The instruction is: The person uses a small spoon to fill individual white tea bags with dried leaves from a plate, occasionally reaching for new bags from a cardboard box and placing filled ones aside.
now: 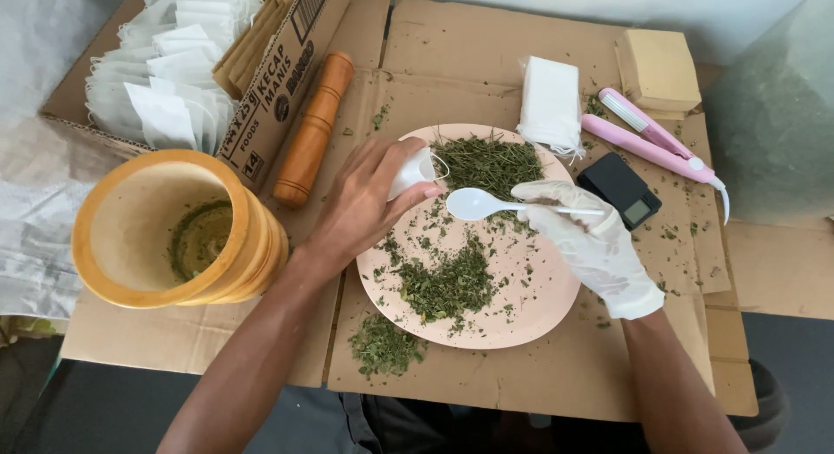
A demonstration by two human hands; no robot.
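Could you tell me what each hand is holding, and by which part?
Left hand pinches a small white bag at its lower edge; gloved right hand holds a white plastic spoon by its handle.

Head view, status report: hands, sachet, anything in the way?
Left hand pinches small white sachet over pink plate. Gloved right hand holds white plastic spoon, bowl empty, beside sachet. Dried green herbs heaped on plate. Nothing between spoon and sachet.

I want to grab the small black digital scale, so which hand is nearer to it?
Right. The gloved right hand, holding a white plastic spoon, sits just left of the small black digital scale. The bare left hand holds a small white paper bag across the round pink plate.
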